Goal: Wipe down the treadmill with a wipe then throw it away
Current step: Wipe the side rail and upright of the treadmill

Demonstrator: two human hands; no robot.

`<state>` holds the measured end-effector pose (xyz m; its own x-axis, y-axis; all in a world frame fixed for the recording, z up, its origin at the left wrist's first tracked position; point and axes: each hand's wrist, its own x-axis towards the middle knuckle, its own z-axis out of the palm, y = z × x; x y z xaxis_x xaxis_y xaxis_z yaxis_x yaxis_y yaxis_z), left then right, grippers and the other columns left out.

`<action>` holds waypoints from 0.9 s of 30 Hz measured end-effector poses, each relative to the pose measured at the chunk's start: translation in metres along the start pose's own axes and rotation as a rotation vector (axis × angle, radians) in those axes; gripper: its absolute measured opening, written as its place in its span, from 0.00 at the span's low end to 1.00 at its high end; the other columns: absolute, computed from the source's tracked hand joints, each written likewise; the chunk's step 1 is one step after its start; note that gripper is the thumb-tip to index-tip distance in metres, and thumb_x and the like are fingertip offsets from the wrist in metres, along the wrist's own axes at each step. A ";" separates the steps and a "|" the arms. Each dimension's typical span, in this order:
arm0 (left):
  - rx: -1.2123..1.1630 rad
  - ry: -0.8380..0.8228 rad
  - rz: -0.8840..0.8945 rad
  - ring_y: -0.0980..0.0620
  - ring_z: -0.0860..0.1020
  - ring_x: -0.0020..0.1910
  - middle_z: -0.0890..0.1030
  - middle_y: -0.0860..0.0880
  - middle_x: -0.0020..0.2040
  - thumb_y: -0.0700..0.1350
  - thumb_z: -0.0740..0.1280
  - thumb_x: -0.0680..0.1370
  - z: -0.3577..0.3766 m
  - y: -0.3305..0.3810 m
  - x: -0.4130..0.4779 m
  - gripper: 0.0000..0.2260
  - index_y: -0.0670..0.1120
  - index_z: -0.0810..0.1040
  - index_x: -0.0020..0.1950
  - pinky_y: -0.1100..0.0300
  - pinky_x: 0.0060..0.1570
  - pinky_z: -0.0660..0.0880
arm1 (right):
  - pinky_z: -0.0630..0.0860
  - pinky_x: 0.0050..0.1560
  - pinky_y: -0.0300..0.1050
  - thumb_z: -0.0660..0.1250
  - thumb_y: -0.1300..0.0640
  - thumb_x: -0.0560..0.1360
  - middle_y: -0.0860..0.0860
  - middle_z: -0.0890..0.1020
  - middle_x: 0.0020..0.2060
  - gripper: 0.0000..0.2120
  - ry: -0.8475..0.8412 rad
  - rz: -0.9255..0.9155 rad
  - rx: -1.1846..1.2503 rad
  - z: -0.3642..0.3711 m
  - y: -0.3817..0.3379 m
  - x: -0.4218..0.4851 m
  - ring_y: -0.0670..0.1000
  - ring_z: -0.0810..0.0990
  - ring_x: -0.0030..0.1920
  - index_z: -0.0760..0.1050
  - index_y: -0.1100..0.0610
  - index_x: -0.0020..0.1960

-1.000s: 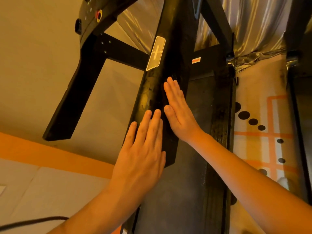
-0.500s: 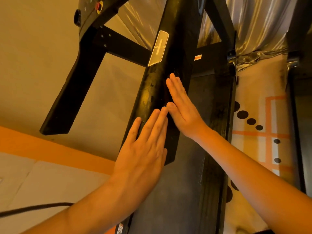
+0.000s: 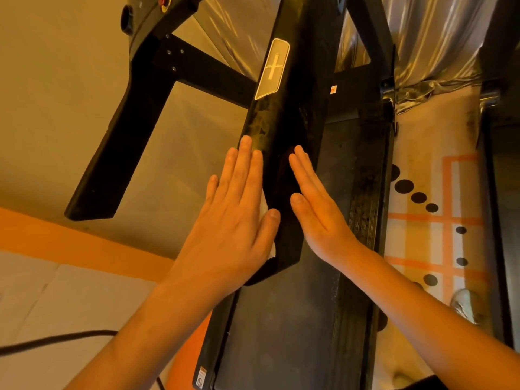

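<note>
My left hand (image 3: 233, 218) lies flat, fingers straight, pressing a white wipe (image 3: 264, 206) against the left face of the black treadmill handrail (image 3: 281, 122). My right hand (image 3: 318, 209), flat too, presses the handrail's right face. The handrail is smudged. Below it is the belt (image 3: 281, 333), left of it a grey-orange floor (image 3: 56, 291) and a cable (image 3: 56, 339), right of it a dotted mat (image 3: 439, 220), and behind it a silver curtain (image 3: 436, 38).

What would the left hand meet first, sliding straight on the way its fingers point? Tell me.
Probably the silver plus-marked plate on the black handrail; the left hand points up the rail toward it, with only bare rail between, though depth is unclear.
</note>
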<state>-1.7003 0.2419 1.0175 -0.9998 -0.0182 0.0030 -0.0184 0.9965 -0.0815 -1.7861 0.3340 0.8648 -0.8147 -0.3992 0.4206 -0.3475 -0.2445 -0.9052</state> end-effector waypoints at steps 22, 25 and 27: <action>0.098 0.036 0.068 0.56 0.39 0.82 0.39 0.52 0.84 0.60 0.45 0.87 0.010 -0.023 -0.049 0.30 0.48 0.41 0.84 0.52 0.78 0.45 | 0.47 0.82 0.52 0.50 0.52 0.87 0.46 0.50 0.83 0.26 0.127 -0.155 -0.248 0.030 -0.016 -0.017 0.50 0.47 0.83 0.48 0.53 0.83; 0.187 0.060 0.163 0.52 0.41 0.83 0.45 0.46 0.85 0.56 0.48 0.87 0.011 -0.022 -0.040 0.29 0.45 0.45 0.84 0.52 0.81 0.43 | 0.45 0.82 0.54 0.51 0.57 0.87 0.41 0.44 0.83 0.28 0.148 -0.121 -0.158 0.037 -0.017 -0.017 0.50 0.45 0.83 0.43 0.50 0.83; 0.210 0.058 0.191 0.50 0.43 0.83 0.47 0.44 0.84 0.54 0.50 0.86 0.011 -0.022 -0.037 0.29 0.43 0.48 0.84 0.54 0.80 0.43 | 0.44 0.82 0.56 0.51 0.59 0.86 0.42 0.43 0.82 0.30 0.163 -0.134 -0.096 0.043 -0.024 -0.013 0.52 0.44 0.83 0.42 0.52 0.83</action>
<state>-1.6634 0.2200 1.0086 -0.9836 0.1788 0.0243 0.1642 0.9428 -0.2902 -1.7471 0.3072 0.8832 -0.8198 -0.2194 0.5289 -0.4937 -0.1969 -0.8470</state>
